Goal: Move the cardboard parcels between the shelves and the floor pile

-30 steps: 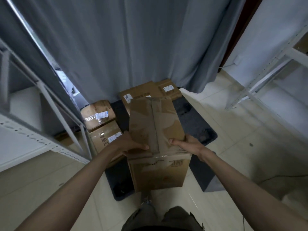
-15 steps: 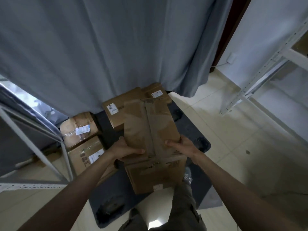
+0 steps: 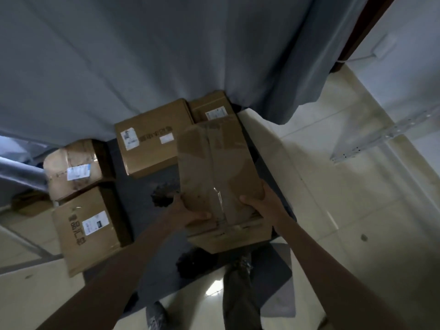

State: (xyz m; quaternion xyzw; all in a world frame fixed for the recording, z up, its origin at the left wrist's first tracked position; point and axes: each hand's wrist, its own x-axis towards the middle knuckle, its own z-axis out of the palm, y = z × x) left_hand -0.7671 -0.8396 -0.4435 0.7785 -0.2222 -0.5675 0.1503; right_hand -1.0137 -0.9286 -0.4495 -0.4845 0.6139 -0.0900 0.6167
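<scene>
Parcel [image 3: 219, 172] carried lower and nearer the floor pile [image 3: 152, 144] than half a second ago, above the dark mat [image 3: 142, 186]. Left hand [image 3: 188, 208] and right hand [image 3: 257, 203] grip its near end, fingers curled over the top.

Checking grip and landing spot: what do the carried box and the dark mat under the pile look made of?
Carried box: brown corrugated cardboard, matte, with a glossy clear tape strip along the top seam; both hands grip it. Dark mat: probably rubber or dense fabric, dull grey, lying flat; exact material unclear.
</scene>
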